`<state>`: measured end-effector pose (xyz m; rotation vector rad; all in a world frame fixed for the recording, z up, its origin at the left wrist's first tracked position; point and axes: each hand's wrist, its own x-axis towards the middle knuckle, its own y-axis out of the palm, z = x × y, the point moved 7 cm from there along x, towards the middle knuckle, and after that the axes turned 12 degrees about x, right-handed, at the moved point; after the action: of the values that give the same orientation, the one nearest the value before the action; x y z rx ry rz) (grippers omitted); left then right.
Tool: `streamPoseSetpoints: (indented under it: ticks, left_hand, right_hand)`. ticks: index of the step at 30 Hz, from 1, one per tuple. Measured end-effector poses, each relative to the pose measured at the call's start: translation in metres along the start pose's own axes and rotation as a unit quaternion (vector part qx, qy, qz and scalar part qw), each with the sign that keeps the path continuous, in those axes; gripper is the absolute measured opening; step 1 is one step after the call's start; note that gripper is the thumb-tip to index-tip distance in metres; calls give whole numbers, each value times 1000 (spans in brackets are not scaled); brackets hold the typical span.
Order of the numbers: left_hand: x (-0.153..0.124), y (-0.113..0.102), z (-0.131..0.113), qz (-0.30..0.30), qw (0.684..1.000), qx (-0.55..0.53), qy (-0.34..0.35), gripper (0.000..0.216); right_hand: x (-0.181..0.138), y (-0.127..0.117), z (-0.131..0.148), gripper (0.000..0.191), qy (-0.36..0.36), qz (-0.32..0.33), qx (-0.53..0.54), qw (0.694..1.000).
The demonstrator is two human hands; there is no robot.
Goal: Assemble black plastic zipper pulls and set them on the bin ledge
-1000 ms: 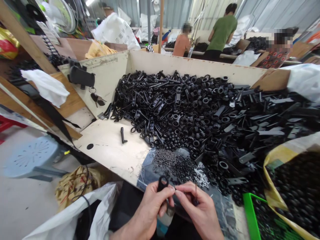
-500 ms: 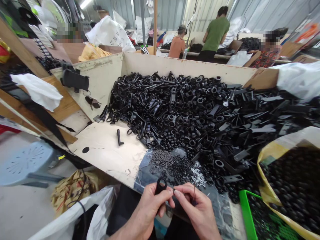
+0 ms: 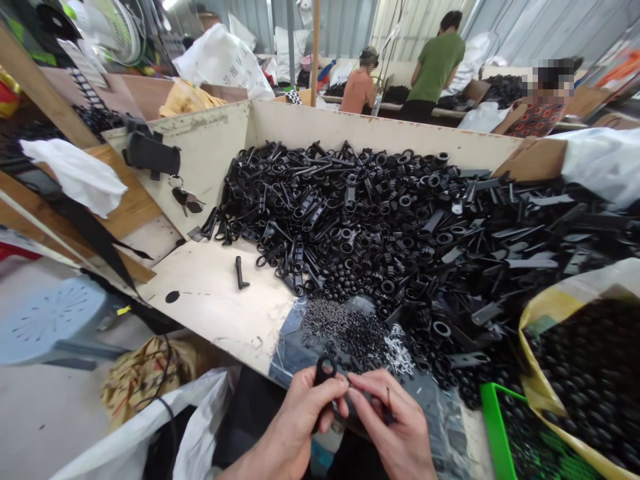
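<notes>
My left hand (image 3: 303, 410) is closed round a black plastic part with a ring at its end (image 3: 326, 365); the ring sticks up above my fingers. Close beside it, my right hand (image 3: 393, 417) has its thumb and forefinger together near the left thumb tip. What that pinch holds, if anything, is too small to make out. A thin dark pin-like tool (image 3: 389, 400) is tucked in the fingers of that hand. In front of both hands lie small brown-grey pieces (image 3: 325, 320), small black pieces (image 3: 367, 340) and silver pins (image 3: 399, 350).
A big heap of black plastic parts (image 3: 350, 213) fills the tray with pale walls (image 3: 400, 130). One black part (image 3: 241, 272) lies apart at left. A yellow-edged sack of black balls (image 3: 590, 373) and a green crate (image 3: 495, 427) stand at right. Several people work behind.
The view has shifted very slightly. My hands stay close together in front of me, and the right finger and thumb have moved a little against the left thumb.
</notes>
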<state>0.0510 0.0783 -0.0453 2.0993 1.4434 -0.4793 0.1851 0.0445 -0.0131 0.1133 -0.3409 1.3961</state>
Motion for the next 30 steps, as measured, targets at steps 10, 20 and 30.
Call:
streamPoseSetpoints:
  ticks: [10,20,30]
  left_hand:
    - [-16,-2,-4,62,996,-19,-64,34]
    - [-19,-2,-10,90,994,59,5,39]
    - [-18,-14,6,32,991,130,-25,30]
  right_hand:
    - [12,-4,14,13,-25,-1,-58,998]
    - [16,19,26,16,-82,94,-116,985]
    - [15,15,2,20,132,76,-84,985]
